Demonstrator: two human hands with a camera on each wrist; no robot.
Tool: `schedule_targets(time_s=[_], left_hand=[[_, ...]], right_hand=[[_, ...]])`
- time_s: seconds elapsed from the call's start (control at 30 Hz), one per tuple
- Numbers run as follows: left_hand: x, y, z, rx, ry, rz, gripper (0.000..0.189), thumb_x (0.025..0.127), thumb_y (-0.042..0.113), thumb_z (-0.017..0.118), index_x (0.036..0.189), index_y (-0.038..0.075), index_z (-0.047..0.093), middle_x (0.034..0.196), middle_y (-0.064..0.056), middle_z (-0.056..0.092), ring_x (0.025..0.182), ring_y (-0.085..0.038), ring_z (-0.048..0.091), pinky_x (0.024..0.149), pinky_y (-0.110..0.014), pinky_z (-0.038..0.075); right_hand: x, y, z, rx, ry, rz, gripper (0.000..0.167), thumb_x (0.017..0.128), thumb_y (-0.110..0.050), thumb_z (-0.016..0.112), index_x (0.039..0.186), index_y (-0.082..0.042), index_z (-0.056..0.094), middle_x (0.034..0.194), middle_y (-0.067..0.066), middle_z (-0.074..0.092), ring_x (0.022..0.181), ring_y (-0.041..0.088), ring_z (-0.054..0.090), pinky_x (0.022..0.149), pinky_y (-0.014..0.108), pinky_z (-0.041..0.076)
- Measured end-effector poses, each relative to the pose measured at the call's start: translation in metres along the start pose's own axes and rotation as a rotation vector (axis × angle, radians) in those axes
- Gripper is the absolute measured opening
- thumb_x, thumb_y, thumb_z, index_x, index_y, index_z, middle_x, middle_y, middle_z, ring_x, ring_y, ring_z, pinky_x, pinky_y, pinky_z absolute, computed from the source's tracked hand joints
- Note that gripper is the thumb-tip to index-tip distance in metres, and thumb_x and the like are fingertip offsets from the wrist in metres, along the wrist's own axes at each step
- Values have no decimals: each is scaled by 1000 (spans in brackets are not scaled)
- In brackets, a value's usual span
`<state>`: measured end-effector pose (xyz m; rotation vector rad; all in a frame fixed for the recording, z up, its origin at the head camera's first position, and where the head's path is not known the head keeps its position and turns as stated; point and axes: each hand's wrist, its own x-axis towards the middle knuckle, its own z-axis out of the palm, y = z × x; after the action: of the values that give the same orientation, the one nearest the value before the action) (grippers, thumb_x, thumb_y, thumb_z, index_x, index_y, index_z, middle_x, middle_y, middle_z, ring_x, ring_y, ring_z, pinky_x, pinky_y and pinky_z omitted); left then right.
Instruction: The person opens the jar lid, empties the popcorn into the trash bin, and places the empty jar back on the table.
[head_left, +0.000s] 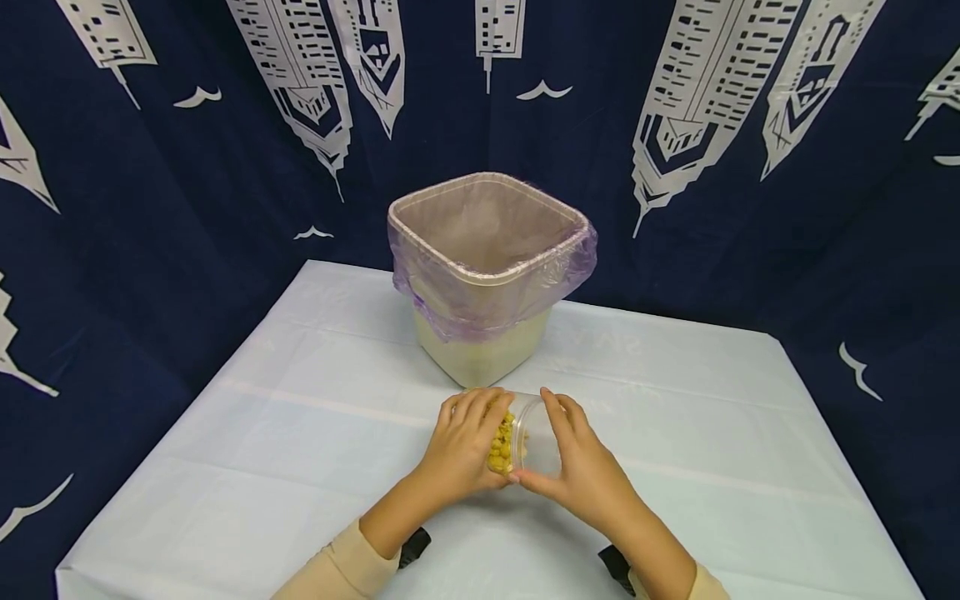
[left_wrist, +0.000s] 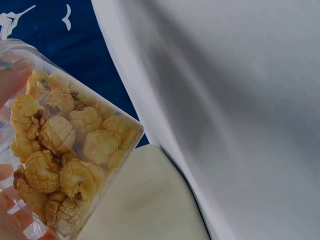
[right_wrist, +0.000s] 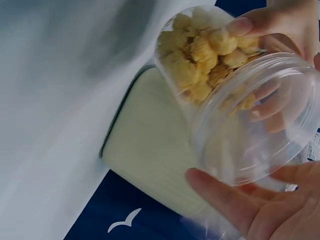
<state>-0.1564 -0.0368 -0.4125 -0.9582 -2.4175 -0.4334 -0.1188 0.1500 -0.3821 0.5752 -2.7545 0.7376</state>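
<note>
In the head view my left hand [head_left: 459, 454] grips a clear plastic jar [head_left: 501, 448] of yellow popcorn, which lies tipped on its side above the table. A second clear plastic container [head_left: 542, 442] meets its ridged mouth, and my right hand [head_left: 588, 467] holds that one, thumb below and fingers on top. The left wrist view shows popcorn pieces [left_wrist: 59, 135] gathered toward the jar's base, with fingertips [left_wrist: 15, 80] at the left. From the right wrist, the clear container [right_wrist: 270, 130] looks see-through beyond the ringed rim; a few pieces show near the mouth.
A cream bin [head_left: 487, 346] lined with a purple plastic bag [head_left: 487, 308] stands just beyond my hands, open at the top. White cloth covers the table [head_left: 300, 400]. Behind hangs a dark blue curtain [head_left: 450, 150] with white building prints.
</note>
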Motion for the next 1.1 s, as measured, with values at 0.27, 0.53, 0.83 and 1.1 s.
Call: schedule_targets(time_s=[0.27,0.53,0.83,1.1], left_hand=[[0,0,-1,-20,-35,-13,106,45,47,84,131,7,37,126,-10,41,116,-27,36,93,-46,29],[1,0,-1,-13,-33,-18,105,46,49,83,130,7,38,126,-10,41,116,-27,36,94,-45,28],[0,1,-1,-14,-28,-14,105,46,50,83,131,7,36,126,-12,41,116,-28,35,94,-47,28],[1,2,0,-3,-42,-15,106,47,51,82,131,8,35,127,-11,40,116,-29,35,95,-46,27]], right_hand=[[0,20,-4,-129,-36,-336,101,61,-42,79,142,-18,24,145,8,21,125,38,29,78,45,47],[-4,19,-7,-72,-59,-273,111,62,-47,76,145,-14,10,149,8,11,131,38,13,91,51,36],[-4,-7,-7,52,-94,305,103,74,-69,49,144,-8,5,141,21,21,98,43,52,69,53,46],[-2,-5,-5,53,-78,253,98,71,-63,60,141,-6,20,132,20,36,99,38,53,72,50,47]])
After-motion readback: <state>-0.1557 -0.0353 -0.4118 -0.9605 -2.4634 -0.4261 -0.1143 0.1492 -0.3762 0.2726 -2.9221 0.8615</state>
